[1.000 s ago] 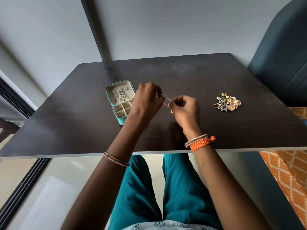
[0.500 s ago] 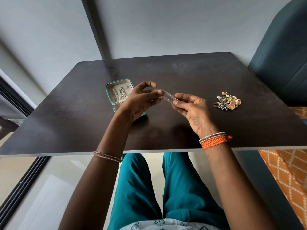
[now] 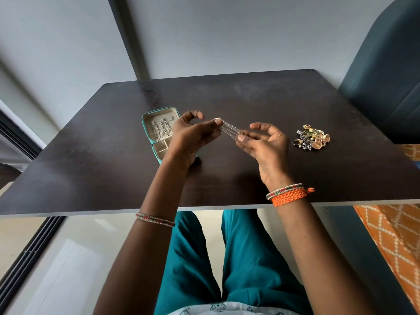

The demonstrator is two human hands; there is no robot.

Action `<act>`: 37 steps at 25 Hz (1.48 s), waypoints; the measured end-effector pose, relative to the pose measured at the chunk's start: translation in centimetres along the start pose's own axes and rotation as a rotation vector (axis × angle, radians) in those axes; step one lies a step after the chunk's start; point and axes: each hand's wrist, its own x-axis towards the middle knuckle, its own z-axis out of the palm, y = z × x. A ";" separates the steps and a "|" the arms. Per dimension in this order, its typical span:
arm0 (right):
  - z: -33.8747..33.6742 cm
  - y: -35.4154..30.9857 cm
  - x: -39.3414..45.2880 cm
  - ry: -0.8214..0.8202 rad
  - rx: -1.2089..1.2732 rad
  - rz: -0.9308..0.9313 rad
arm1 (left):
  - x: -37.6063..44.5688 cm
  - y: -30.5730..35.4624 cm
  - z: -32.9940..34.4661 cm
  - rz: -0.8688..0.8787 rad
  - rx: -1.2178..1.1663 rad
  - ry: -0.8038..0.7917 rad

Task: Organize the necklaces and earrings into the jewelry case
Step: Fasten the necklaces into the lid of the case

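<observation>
A thin silver necklace (image 3: 229, 128) is stretched in folded strands between my two hands above the dark table (image 3: 250, 98). My left hand (image 3: 191, 135) pinches one end by its fingertips, palm turned up. My right hand (image 3: 263, 142) pinches the other end. Behind my left hand lies the open teal jewelry case (image 3: 154, 133); chains hang in its lid, and its lower compartments are partly hidden by my hand. A heap of gold and silver earrings and rings (image 3: 312, 138) lies on the table to the right of my right hand.
A dark teal chair back (image 3: 384, 71) stands at the table's right side. An orange patterned cloth (image 3: 393, 235) lies below it. The table's near edge (image 3: 91, 212) crosses my forearms. A window track (image 3: 25, 258) runs along the floor at the left.
Both hands have turned palm up and drawn apart, stretching the necklace longer between them. The case and the earring heap stay where they were.
</observation>
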 end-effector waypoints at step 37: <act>9.4 -4.2 2.2 -0.468 -0.902 -0.798 | 1.3 8.6 -4.6 0.120 0.559 -0.250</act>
